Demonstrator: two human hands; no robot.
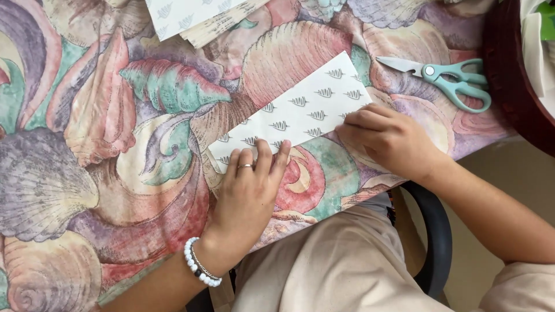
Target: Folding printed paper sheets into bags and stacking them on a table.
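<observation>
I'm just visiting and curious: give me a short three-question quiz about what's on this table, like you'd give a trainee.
1. True or false: the scissors lie closed on the tablecloth, with neither hand on them.
2. Which hand wears a ring and a white bead bracelet? A) left hand B) right hand
3. What do both hands press flat?

Key:
1. True; they lie apart from the right hand, farther from the person.
2. A.
3. The white patterned paper strip, the left hand at its near edge and the right hand at its right end.
</observation>
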